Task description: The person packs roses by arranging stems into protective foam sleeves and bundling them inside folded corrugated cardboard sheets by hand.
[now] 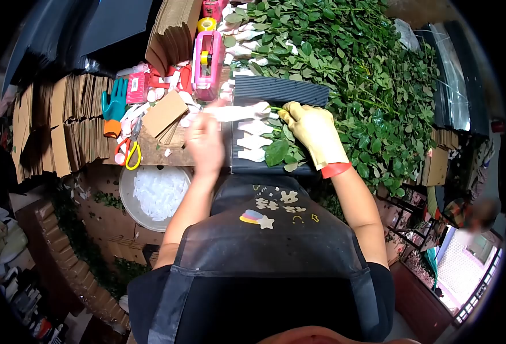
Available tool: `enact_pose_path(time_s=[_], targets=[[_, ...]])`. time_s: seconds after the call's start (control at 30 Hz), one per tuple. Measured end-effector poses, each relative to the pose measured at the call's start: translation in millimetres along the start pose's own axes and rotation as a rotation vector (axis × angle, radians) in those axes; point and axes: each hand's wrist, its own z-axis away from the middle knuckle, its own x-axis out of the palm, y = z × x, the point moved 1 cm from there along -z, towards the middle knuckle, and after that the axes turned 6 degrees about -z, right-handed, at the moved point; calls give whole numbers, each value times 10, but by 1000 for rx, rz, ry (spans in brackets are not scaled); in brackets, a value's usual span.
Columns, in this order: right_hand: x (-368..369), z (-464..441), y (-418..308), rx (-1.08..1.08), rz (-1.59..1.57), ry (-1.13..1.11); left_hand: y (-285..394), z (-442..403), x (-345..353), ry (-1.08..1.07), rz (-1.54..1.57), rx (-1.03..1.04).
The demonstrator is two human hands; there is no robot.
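My right hand (309,127), in a pale yellow glove with a red cuff, is closed on the green stem of a rose whose head is in a white sleeve (244,112). The bare left hand (205,140) is at the sleeve's left end, blurred, so its fingers are unclear. Below that rose, several white-wrapped rose heads (253,141) lie side by side on black corrugated sheet (281,90), their leaves pointing right.
Leafy stems (362,86) cover the right side. At left are cardboard stacks (64,123), a teal glove (115,106), scissors (131,150) and a pink tape dispenser (207,69). A tub (126,198) of white pieces sits below the table edge.
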Motion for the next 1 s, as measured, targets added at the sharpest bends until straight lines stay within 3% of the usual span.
enact_pose_path(time_s=[0.07, 0.1, 0.13, 0.17, 0.23, 0.3, 0.37, 0.5, 0.87, 0.97, 1.0], targets=[[-42, -4, 10, 24, -4, -60, 59, -152, -209, 39, 24, 82], [-89, -26, -8, 28, -7, -92, 1, -266, -392, -39, -4, 179], [-212, -53, -64, 76, -70, -184, -90, -285, -518, -191, -234, -1], [-324, -57, -116, 133, -123, -259, -390, -321, -557, -260, -372, -10], [-381, -86, -161, 185, -111, -377, -99, -210, -245, -412, -573, -133], [-244, -87, -150, 109, 27, -273, -539, -193, -139, -459, -295, -329], [-82, -36, -113, 57, 108, -133, -718, -220, 3, -481, -302, -227], [15, -8, -92, 65, 135, -55, -641, -176, 83, -470, -314, -268], [53, -16, -164, 91, 175, -27, -727, -119, 26, -499, -389, -103], [72, -14, -154, 72, 187, -22, -633, -110, 17, -557, -425, -204], [76, -6, -154, 72, 187, -28, -644, -84, 9, -521, -397, -123]])
